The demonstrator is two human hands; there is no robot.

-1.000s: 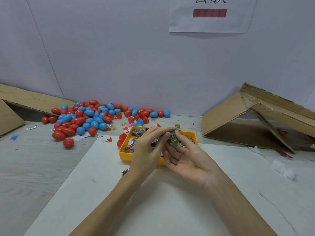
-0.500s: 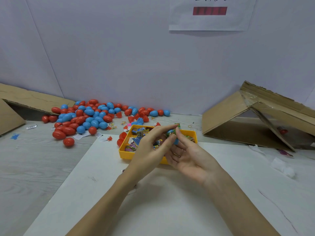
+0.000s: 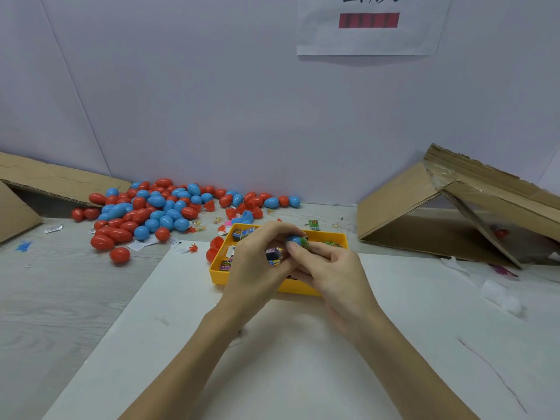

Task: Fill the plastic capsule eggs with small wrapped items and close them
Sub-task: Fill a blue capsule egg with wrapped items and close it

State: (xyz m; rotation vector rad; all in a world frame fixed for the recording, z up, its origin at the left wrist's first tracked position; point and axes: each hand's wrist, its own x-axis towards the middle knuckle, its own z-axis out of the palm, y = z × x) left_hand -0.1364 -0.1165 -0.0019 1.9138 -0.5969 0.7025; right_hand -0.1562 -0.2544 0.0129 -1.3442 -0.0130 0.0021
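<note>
Hands have closed together: right hand [image 3: 330, 268] now presses green wrapped item [image 3: 304, 243] into blue egg half [image 3: 294, 239]; left hand [image 3: 257, 262] pinches it, spare packet [image 3: 274, 256] just below.

Both hands hide most of the blue egg [image 3: 294, 239]; sign [image 3: 371, 25] cut off above.

Red and blue capsule eggs [image 3: 157, 213] lie heaped at the far left on my pale grey wood-grain surface [image 3: 60, 298]. A yellow tray [image 3: 221, 272] holds small items wrapped in multicoloured print [image 3: 241, 234]. My grips meet on a blue egg half [image 3: 294, 239]. Brown cardboard [image 3: 403, 204] stands far right.
</note>
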